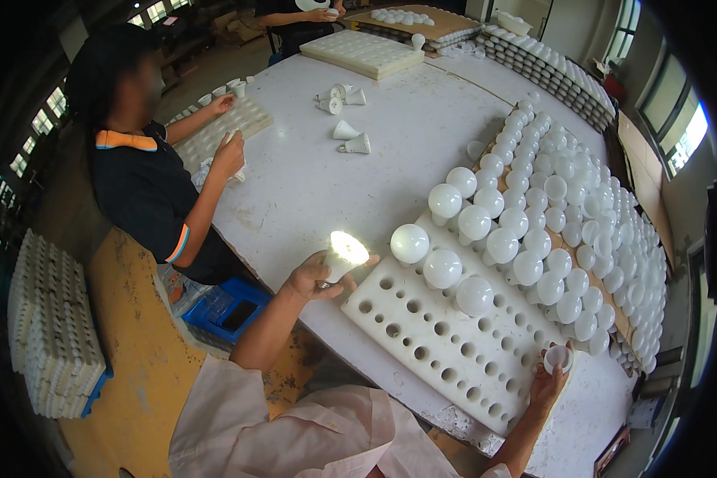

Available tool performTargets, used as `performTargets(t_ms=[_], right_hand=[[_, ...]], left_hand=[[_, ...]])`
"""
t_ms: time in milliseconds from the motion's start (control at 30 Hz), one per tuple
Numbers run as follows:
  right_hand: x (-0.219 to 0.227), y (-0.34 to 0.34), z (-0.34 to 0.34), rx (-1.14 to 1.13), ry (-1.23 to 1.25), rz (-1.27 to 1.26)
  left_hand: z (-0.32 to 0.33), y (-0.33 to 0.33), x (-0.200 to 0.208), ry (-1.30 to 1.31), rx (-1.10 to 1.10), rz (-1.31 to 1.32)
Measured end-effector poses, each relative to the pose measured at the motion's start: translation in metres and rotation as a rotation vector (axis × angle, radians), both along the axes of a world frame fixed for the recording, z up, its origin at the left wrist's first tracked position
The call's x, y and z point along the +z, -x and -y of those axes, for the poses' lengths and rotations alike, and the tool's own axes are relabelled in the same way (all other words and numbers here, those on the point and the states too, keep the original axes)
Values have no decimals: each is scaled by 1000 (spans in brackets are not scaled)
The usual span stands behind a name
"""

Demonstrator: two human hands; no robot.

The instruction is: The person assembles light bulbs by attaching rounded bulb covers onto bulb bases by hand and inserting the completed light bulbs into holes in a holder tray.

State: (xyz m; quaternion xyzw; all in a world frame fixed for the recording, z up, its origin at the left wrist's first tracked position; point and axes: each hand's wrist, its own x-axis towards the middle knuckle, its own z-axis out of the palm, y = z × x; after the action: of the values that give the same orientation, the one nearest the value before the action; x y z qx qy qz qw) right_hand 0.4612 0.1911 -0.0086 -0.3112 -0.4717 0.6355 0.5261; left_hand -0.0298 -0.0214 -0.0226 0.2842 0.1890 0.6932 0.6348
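Note:
My left hand (312, 279) is closed around the white body of an LED bulb without its dome (346, 253); its exposed face glows brightly. It hangs beside the left corner of a white foam tray (398, 307) with rows of round holes. At the tray's right end, my right hand (545, 390) grips a translucent white bulb cover (558, 360), its round opening facing up. Several finished-looking round bulbs (443, 268) stand in the far rows of the tray, while the near rows show bare holes.
Many white domes (562, 187) crowd the table's right side. Loose bulb bodies (355, 144) lie mid-table (287, 199). A co-worker (147, 175) works at another tray (251, 119) on the left; a second person (295, 20) stands farther back. Stacked trays (52, 334) stand lower left.

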Motion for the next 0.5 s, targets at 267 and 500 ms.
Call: performTargets(t_ms=[267,500], right_hand=[[-3,-2,-2,7,-26,40],[-4,0,-4,-28,0,-3]], left_hand=[[4,2,-9,33,-18,-37],[0,-4,1,71,52,-107]])
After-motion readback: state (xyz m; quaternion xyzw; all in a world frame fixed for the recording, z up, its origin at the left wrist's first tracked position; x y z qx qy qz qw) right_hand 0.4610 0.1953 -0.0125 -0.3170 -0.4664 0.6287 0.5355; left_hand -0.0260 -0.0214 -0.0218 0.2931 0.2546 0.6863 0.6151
